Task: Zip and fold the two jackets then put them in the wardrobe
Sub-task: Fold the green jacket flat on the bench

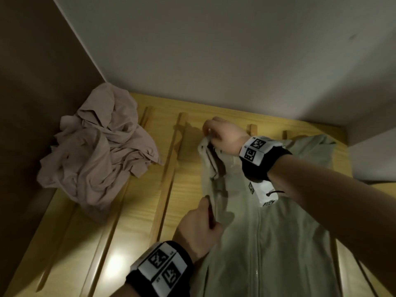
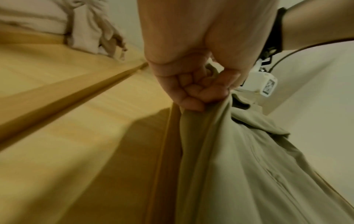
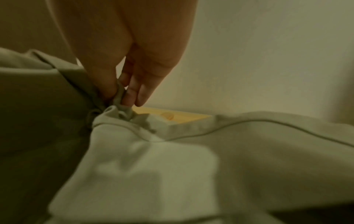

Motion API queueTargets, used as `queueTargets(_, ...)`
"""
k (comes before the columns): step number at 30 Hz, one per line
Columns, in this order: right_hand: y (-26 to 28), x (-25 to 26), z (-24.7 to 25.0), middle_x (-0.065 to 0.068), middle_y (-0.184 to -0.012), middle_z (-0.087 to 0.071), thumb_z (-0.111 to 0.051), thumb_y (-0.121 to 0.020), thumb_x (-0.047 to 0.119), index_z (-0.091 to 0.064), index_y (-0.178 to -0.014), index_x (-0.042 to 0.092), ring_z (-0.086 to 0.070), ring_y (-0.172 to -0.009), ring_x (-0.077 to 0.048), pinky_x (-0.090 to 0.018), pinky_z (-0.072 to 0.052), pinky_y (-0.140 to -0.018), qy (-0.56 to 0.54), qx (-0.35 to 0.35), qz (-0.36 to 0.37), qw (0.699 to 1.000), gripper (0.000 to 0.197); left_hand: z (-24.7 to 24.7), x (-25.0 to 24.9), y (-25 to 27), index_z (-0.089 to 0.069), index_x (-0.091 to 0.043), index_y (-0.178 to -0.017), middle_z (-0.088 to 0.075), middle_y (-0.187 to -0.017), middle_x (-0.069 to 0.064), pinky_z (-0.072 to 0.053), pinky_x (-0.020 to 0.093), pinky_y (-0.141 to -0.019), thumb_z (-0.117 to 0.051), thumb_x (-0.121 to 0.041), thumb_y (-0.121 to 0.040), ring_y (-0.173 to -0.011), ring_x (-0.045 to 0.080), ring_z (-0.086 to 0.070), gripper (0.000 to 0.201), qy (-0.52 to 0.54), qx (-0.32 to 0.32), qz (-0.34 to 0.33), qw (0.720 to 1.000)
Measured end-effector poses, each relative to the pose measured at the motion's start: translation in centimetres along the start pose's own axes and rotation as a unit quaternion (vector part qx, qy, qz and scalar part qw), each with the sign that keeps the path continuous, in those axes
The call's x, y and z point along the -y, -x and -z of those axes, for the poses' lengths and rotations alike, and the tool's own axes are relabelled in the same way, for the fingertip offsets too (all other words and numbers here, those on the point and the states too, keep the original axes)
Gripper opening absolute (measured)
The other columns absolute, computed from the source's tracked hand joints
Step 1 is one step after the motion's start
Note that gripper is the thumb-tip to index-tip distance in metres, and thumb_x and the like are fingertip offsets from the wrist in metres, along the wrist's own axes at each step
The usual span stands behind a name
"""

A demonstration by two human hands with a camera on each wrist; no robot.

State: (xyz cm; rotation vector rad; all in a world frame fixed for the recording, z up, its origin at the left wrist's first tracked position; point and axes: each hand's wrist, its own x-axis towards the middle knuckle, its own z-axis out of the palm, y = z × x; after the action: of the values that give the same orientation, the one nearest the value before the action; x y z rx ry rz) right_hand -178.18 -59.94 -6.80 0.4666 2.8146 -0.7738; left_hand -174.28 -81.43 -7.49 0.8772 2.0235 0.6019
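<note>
Green jacket (image 1: 267, 232) lies zip-up on the slatted wooden surface (image 1: 139, 211), long axis running away from the person. Both hands grip its left edge: right hand (image 1: 225, 136) far end, left hand (image 1: 197, 228) nearer. Pink jacket (image 1: 100, 151) sits crumpled well left of it.

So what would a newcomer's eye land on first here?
Both hands on the pale green jacket on the wooden slats: the right hand pinches its far corner, the left hand grips its left edge. The crumpled pink jacket lies far left.
</note>
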Motion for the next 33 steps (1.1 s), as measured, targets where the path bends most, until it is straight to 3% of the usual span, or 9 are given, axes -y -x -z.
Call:
queueTargets(4, 2.5, -1.8, 0.4, -0.006, -0.092, -0.044, -0.045, -0.081, -0.005, -0.055, -0.106, 0.005, -0.05, -0.08, -0.025, -0.019, -0.027, -0.064, -0.059, -0.074, -0.037, 0.995, 0.029, -1.2, -1.9, 0.0, -0.044, -0.016, -0.084, -0.056, -0.081, 0.002, -0.044, 0.031, -0.067, -0.051, -0.024, -0.089, -0.079, 0.021, -0.057, 0.012, -0.011, 0.039, -0.029, 0.999)
queueTargets(6, 3.7, -2.3, 0.4, -0.005, -0.092, -0.045, -0.043, -0.08, -0.007, -0.058, -0.101, 0.004, -0.049, -0.08, -0.02, -0.017, -0.029, -0.066, -0.087, -0.114, -0.05, 0.988, 0.028, -2.3, -2.6, -0.6, -0.032, -0.023, -0.069, -0.043, -0.07, -0.005, -0.034, 0.028, -0.06, -0.05, -0.024, -0.09, -0.073, 0.017, -0.049, 0.027, -0.033, 0.054, -0.03, 0.998)
queueTargets(12, 5.4, -4.0, 0.4, -0.003, -0.091, -0.042, -0.041, -0.078, -0.012, -0.06, -0.098, 0.004, -0.041, -0.077, -0.014, -0.016, -0.028, -0.067, -0.087, -0.138, -0.065, 0.984, 0.032, -5.7, -3.6, -2.1, -0.035, -0.02, -0.08, -0.036, -0.068, -0.011, -0.031, 0.023, -0.061, -0.048, -0.025, -0.09, -0.073, 0.015, -0.045, 0.018, -0.053, 0.075, -0.027, 0.995)
queueTargets(17, 7.2, -6.5, 0.0, -0.006, -0.091, -0.05, -0.043, -0.081, -0.013, -0.063, -0.101, 0.004, -0.045, -0.077, -0.015, -0.016, -0.029, -0.065, -0.103, -0.133, -0.102, 0.981, 0.033, -7.1, -3.1, -2.8, -0.029, -0.024, -0.065, -0.039, -0.068, -0.007, -0.033, 0.025, -0.062, -0.049, -0.022, -0.09, -0.074, 0.019, -0.047, 0.032, -0.008, 0.103, 0.0, 0.995)
queueTargets(20, 8.4, -7.7, -0.5, -0.011, -0.108, -0.065, -0.041, -0.089, -0.007, -0.067, -0.109, 0.007, -0.058, -0.096, -0.02, -0.011, -0.036, -0.073, -0.16, -0.123, -0.141, 0.969, 0.036, -7.5, -3.0, -3.0, -0.029, -0.025, -0.066, -0.039, -0.07, -0.008, -0.034, 0.023, -0.067, -0.049, -0.022, -0.091, -0.078, 0.02, -0.048, 0.032, 0.005, 0.114, 0.014, 0.993)
queueTargets(23, 9.2, -8.0, -1.2, -0.007, -0.124, -0.061, -0.045, -0.093, 0.008, -0.066, -0.116, 0.015, -0.055, -0.114, -0.021, -0.012, -0.036, -0.09, -0.185, -0.115, -0.159, 0.963, 0.032, -7.8, -3.1, -3.0, -0.035, -0.021, -0.076, -0.043, -0.077, -0.006, -0.035, 0.023, -0.07, -0.048, -0.028, -0.093, -0.086, 0.022, -0.052, 0.022, -0.01, 0.106, 0.018, 0.994)
queueTargets(25, 9.5, -8.1, -1.6, -0.002, -0.129, -0.055, -0.051, -0.093, 0.032, -0.06, -0.124, 0.022, -0.048, -0.121, -0.019, -0.023, -0.032, -0.102, -0.156, -0.085, -0.158, 0.971, 0.035, -8.0, -3.2, -2.8, -0.04, -0.018, -0.089, -0.048, -0.083, -0.005, -0.037, 0.023, -0.069, -0.047, -0.031, -0.093, -0.086, 0.02, -0.053, 0.015, -0.034, 0.1, 0.005, 0.994)
queueTargets(28, 10.4, -7.9, -2.2, 0.01, -0.148, -0.03, -0.049, -0.079, 0.069, -0.033, -0.143, 0.034, -0.024, -0.134, -0.016, -0.034, -0.022, -0.11, -0.017, 0.001, -0.151, 0.988, 0.074, -8.5, -3.1, -2.3, -0.042, -0.017, -0.105, -0.06, -0.099, 0.003, -0.038, 0.025, -0.067, -0.045, -0.03, -0.093, -0.092, 0.024, -0.059, 0.018, -0.092, 0.078, -0.026, 0.992)
queueTargets(33, 11.6, -7.8, -4.2, 0.023, -0.154, 0.013, -0.04, -0.072, 0.081, 0.012, -0.144, 0.044, 0.001, -0.143, -0.017, -0.042, -0.008, -0.115, 0.039, 0.074, -0.167, 0.982, 0.096, -9.1, -2.9, -1.3, -0.045, -0.021, -0.115, -0.064, -0.102, -0.001, -0.036, 0.026, -0.065, -0.041, -0.037, -0.094, -0.091, 0.022, -0.062, 0.027, -0.176, 0.007, -0.068, 0.982)
